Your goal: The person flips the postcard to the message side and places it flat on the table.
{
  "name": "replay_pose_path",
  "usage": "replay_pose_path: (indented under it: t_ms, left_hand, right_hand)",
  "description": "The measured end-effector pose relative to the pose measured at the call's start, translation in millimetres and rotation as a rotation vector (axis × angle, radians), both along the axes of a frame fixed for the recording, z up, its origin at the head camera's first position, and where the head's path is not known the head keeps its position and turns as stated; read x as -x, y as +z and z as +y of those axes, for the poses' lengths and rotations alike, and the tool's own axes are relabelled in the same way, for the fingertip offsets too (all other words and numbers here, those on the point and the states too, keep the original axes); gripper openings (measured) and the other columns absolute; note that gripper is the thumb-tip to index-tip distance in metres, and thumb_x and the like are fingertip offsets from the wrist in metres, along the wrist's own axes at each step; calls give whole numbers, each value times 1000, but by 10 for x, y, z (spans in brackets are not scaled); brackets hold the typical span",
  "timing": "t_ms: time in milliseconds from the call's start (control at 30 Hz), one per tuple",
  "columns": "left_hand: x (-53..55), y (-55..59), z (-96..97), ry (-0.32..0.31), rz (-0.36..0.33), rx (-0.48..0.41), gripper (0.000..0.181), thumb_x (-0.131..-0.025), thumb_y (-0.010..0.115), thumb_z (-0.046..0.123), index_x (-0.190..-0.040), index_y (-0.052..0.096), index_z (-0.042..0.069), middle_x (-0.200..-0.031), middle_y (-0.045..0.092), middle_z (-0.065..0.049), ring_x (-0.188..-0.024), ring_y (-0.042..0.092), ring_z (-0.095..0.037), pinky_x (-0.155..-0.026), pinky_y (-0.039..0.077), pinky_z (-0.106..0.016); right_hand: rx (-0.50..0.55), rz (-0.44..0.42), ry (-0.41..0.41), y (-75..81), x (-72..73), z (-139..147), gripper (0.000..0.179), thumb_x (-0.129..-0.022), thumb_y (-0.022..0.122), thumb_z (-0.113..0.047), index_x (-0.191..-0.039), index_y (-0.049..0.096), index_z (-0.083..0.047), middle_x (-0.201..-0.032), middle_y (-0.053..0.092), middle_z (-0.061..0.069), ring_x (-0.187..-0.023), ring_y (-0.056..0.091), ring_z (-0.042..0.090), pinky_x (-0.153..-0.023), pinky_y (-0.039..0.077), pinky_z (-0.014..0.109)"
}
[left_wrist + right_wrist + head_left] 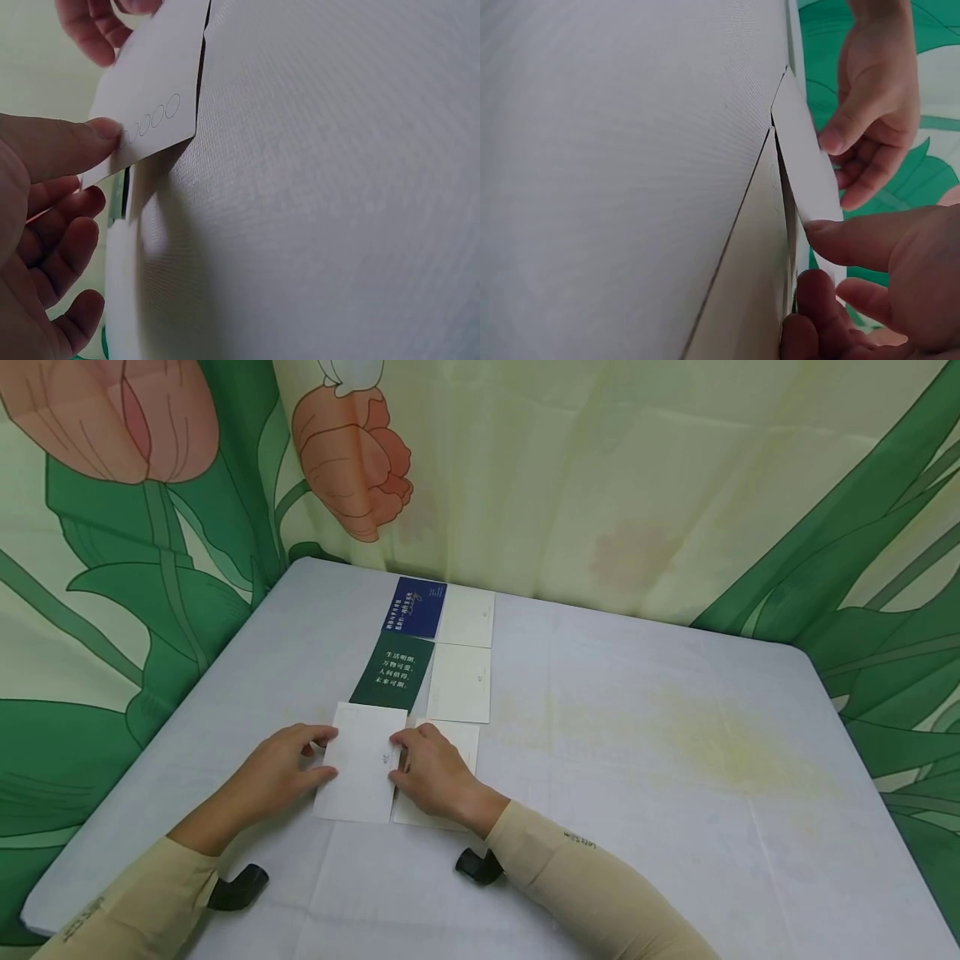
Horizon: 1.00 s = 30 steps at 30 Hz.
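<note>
Both hands hold a white postcard by its opposite long sides, close over the table. My left hand pinches the left edge, thumb on top in the left wrist view, where printed ovals show on the card. At the right edge, my right hand grips with thumb and fingertips. Beneath that hand lies another pale postcard, partly covered. Directly beyond the held card is a dark green postcard with white writing, its near edge meeting the held card in the head view.
A dark blue postcard lies beyond the green one. Beside them, two cream postcards continue the right column. The white-covered table extends to the right, with a floral curtain behind. Black curved pieces show by both forearms.
</note>
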<state>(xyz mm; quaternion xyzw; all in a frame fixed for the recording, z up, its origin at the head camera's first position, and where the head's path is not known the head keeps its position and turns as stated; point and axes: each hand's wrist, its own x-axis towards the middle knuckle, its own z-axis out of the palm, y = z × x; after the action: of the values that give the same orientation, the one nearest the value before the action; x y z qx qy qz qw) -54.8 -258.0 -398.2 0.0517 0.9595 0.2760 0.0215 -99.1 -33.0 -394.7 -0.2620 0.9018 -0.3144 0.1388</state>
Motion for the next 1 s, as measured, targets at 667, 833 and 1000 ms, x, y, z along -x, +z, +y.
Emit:
replay_pose_path:
  t_ms: [667,833,1000]
  left_hand:
    - [30,-62,3,-10,-67,35,53,-81,83,9,-127,61,-6,-109,64,-15,-99,56,-32,-86,52,-51]
    - [35,-70,-5,1,-72,37,55,-81,83,11,-128,61,-5,-111,64,-16,-107,52,-37,-89,50,-55]
    - [31,-75,-2,-6,-44,43,54,-81,83,11,-129,61,-4,-121,62,-21,-114,50,-40,-95,46,-57]
  right_hand:
    - [-167,86,87,-78,21,-9,44,-92,73,-21,-131,62,-4,-122,60,11,-106,58,19,-87,50,27]
    - [-168,82,86,-64,17,-10,44,-92,73,-20,-131,62,-4,-122,61,11,-106,58,20,-86,50,27]
    - [-148,77,70,-77,15,-8,44,-91,74,-19,-131,62,-5,-125,57,10,-104,58,19,-87,50,25]
